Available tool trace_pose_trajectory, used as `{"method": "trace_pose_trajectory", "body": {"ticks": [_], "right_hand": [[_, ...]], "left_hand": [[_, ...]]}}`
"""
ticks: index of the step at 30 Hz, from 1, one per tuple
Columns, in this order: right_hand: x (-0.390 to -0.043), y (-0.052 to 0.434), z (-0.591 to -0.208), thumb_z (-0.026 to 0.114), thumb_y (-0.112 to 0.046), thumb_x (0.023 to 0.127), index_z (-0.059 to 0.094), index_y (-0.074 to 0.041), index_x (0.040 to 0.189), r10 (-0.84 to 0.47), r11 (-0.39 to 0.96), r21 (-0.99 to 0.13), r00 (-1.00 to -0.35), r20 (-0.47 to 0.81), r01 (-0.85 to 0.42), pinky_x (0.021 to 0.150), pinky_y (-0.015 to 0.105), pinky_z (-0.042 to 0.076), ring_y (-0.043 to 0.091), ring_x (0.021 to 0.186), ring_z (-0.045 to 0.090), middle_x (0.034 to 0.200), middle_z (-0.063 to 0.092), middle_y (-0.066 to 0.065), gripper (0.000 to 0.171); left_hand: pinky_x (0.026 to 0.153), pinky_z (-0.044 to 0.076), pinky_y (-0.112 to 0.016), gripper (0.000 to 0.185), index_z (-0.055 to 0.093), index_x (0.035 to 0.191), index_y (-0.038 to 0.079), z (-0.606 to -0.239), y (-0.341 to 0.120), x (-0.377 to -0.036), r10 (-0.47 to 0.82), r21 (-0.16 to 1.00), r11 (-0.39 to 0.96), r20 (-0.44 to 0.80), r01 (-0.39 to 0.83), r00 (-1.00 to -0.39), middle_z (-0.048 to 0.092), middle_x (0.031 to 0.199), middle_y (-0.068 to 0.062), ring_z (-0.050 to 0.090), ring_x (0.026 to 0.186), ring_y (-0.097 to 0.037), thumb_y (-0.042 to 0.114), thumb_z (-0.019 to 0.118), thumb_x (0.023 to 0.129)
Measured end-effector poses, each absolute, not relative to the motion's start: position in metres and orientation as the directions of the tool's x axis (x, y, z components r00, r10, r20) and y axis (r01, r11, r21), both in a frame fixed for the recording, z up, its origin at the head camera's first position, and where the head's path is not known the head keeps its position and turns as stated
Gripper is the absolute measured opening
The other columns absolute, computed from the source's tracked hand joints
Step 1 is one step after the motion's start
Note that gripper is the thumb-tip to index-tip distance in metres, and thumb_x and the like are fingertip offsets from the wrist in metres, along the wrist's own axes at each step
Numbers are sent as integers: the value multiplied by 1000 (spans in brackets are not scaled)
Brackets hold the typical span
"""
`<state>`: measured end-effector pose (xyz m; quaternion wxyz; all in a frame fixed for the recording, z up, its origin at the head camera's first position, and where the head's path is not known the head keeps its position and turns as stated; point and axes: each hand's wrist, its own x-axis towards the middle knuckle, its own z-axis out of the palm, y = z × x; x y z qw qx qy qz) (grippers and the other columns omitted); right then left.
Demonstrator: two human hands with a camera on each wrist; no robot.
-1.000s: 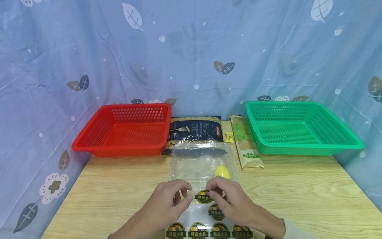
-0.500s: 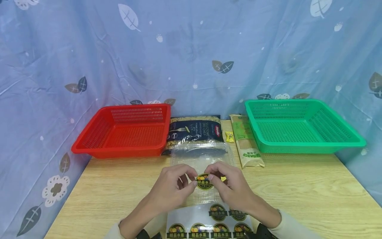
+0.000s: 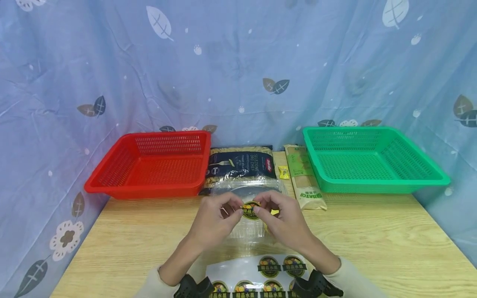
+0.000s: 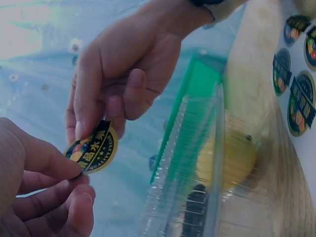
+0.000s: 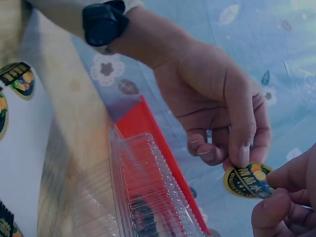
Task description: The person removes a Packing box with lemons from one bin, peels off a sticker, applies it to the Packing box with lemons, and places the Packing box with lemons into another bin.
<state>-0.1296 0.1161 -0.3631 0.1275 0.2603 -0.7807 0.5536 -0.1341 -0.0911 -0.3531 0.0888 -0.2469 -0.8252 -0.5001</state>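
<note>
Both hands hold one round black-and-yellow sticker (image 3: 251, 210) in the air above a clear plastic clamshell box (image 3: 249, 194). My left hand (image 3: 220, 217) pinches its left edge; the right hand (image 3: 278, 217) pinches its right edge. The sticker (image 4: 92, 148) shows between thumb and fingertips in the left wrist view, and again as the sticker (image 5: 247, 181) in the right wrist view. A yellow round fruit (image 4: 233, 157) lies inside the box, mostly hidden behind my right hand in the head view. A white sticker sheet (image 3: 261, 273) with several more labels lies near the table's front edge.
A red basket (image 3: 149, 165) stands at the back left, a green basket (image 3: 372, 161) at the back right. Between them lie a dark pasta bag (image 3: 240, 163), a small yellow candy (image 3: 284, 172) and a tan noodle pack (image 3: 303, 176). Blue cloth surrounds the wooden table (image 3: 372, 236).
Both hands have lifted the sticker off the sheet and carried it up and away from me, over the clear box.
</note>
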Motion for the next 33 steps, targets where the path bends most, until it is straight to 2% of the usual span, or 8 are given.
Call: {"method": "trace_pose_trajectory", "body": {"ticks": [2,8,16,20,24,28,33], "right_hand": [[-133,115,-363,70,2,90,70,-7,102,-250,287,-797,-845,473,-531,48,26,49,8,57,54,79,63,0,14],[-140,121,-363,70,-1,92,71,-5,100,-224,325,-807,-870,440,-492,45,26,47,9,56,54,78,63,2,9],[-151,118,-373,69,1,92,71,-5,99,-210,371,-796,-878,431,-479,60,26,55,11,68,62,80,65,0,9],[-155,117,-378,71,1,90,71,-6,98,-198,443,-764,-883,426,-468,60,26,54,9,67,60,77,64,-3,10],[-158,115,-381,73,-2,90,71,-7,97,-190,504,-735,-888,419,-454,60,26,53,9,66,59,76,64,-5,8],[-162,112,-383,73,-2,90,71,-7,97,-176,543,-722,-899,401,-429,57,25,50,9,64,56,74,62,-4,9],[-162,109,-385,74,2,88,71,-6,97,-158,579,-715,-914,373,-392,53,25,46,9,59,52,73,61,-3,12]], "left_hand": [[59,56,-27,15,73,91,13,-355,-90,-137,301,780,390,394,489,-868,67,76,9,62,66,-6,-1,72,85],[61,56,-28,14,73,92,14,-357,-87,-145,281,793,410,360,450,-890,67,76,11,62,67,-7,1,72,86],[63,55,-25,11,75,90,10,-368,-87,-158,296,755,454,373,473,-879,70,74,7,62,66,-6,0,76,84],[61,51,-25,11,75,89,12,-374,-87,-163,287,734,498,364,462,-886,68,73,9,61,69,-7,3,78,84],[61,44,-27,9,76,88,13,-378,-86,-164,272,701,546,369,458,-889,67,73,10,60,74,-14,6,79,83],[66,41,-31,9,77,88,12,-380,-84,-167,257,689,570,369,448,-893,66,72,9,58,77,-20,6,80,82],[71,40,-33,9,77,90,12,-384,-83,-168,254,690,597,321,409,-912,65,71,10,56,80,-18,7,79,83]]}}
